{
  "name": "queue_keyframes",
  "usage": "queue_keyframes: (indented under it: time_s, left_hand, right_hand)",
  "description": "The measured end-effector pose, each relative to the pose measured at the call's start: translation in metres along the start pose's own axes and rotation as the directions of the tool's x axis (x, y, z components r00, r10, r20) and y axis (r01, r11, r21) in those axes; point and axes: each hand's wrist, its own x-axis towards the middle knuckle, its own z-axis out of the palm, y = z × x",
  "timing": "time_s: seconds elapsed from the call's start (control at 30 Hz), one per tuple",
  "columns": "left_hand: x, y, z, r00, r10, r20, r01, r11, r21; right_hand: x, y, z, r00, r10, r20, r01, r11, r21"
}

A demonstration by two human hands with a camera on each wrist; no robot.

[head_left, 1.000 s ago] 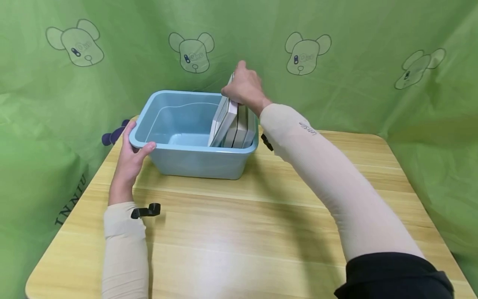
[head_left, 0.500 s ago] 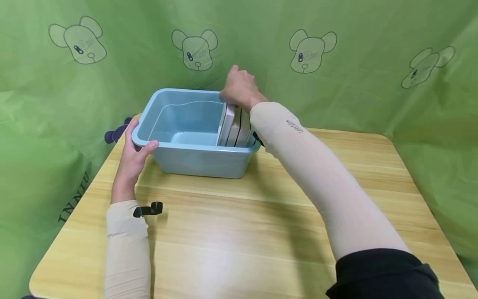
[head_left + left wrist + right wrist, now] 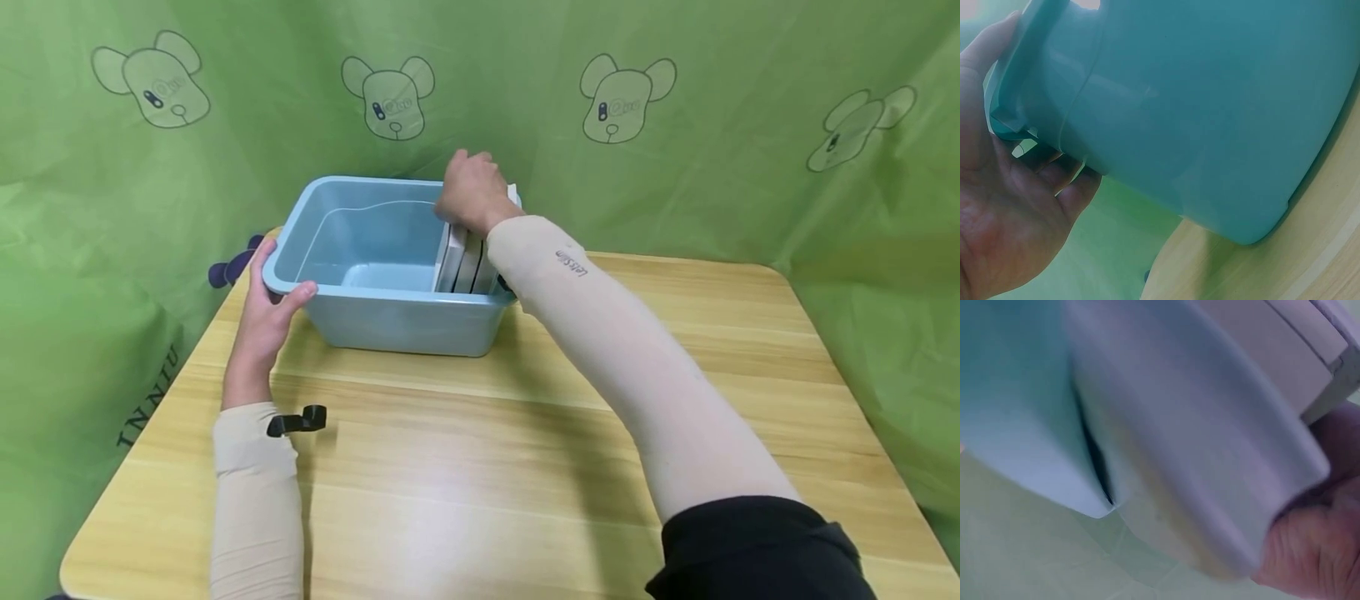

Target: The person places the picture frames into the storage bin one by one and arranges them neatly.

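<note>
A light blue plastic tub (image 3: 397, 327) stands on the table, seen up close in the left wrist view. My left hand (image 3: 261, 321) grips its front left corner, thumb over the rim and fingers along the outside. Several white books (image 3: 452, 260) stand on edge side by side at the tub's right end. Over their tops, my right hand (image 3: 472, 193) holds the leftmost book, its fingers mostly hidden. Behind that hand a white corner (image 3: 512, 193) sticks up above the rim. In the right wrist view a blurred pale book (image 3: 1197, 425) fills the middle, beside the tub wall (image 3: 1016, 400).
The wooden table (image 3: 450, 467) has a rounded far right corner. A green curtain (image 3: 510, 92) with printed bear heads hangs close behind the tub and along both sides. A small dark purple shape (image 3: 228, 265) shows at the table's left edge.
The leftmost book has gone from leaning to nearly upright against the others, lower in the tub. My right hand has moved down and slightly left. The left hand keeps its grip on the tub.
</note>
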Motion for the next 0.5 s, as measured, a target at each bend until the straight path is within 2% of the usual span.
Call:
queue_keyframes:
  time_s: [0.13,0.5]
  left_hand:
    - [-0.0002,-0.0001,-0.0001,1.0,0.007,0.001,-0.007,1.0,-0.006]
    - [-0.0002,0.0003,-0.0009,1.0,0.002,-0.001,-0.002,1.0,0.002]
  right_hand:
    - [-0.0007,-0.0029,0.0021,1.0,0.006,0.016,-0.005,0.999,-0.042]
    - [-0.0067,-0.0032,0.003,0.998,-0.018,0.055,0.02,0.999,-0.038]
